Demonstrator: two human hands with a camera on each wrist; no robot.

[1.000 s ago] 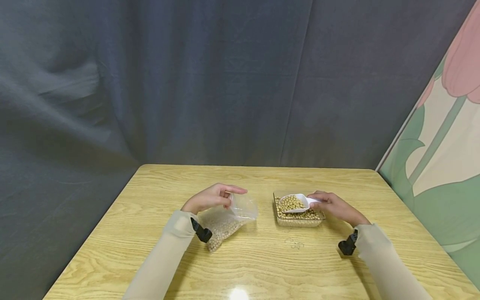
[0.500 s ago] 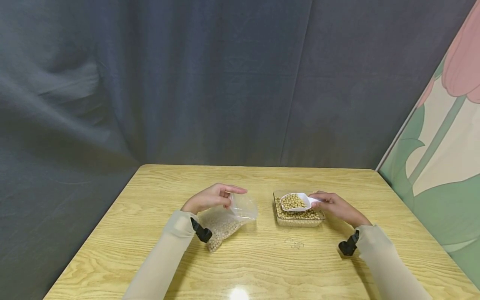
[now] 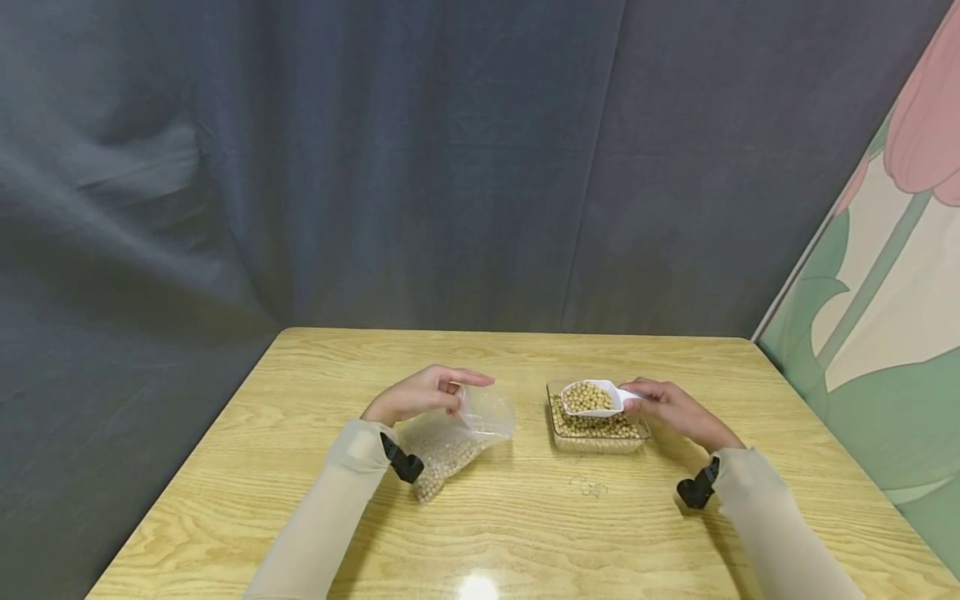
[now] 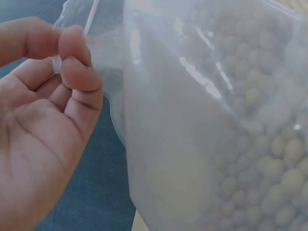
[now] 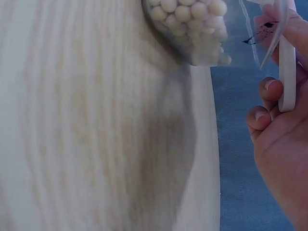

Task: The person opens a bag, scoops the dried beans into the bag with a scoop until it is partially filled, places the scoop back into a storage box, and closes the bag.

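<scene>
My left hand pinches the rim of a clear zip bag between thumb and fingers. Pale round beans, likely soybeans, fill the lower part of the bag, which leans on the table with its mouth toward the right. In the head view my right hand grips the handle of a white scoop. Heaped with beans, the scoop is level above a clear rectangular container that holds more of the same beans. The right wrist view shows the fingers curled round the white handle.
The wooden table carries the bag on the left and the container on the right. Faint marks show on the wood in front of the container. A dark curtain hangs behind, and a flower-patterned panel stands at the right.
The loaded scoop has risen slightly from the beans in the container and levelled out. My left hand and the bag have stayed in place.
</scene>
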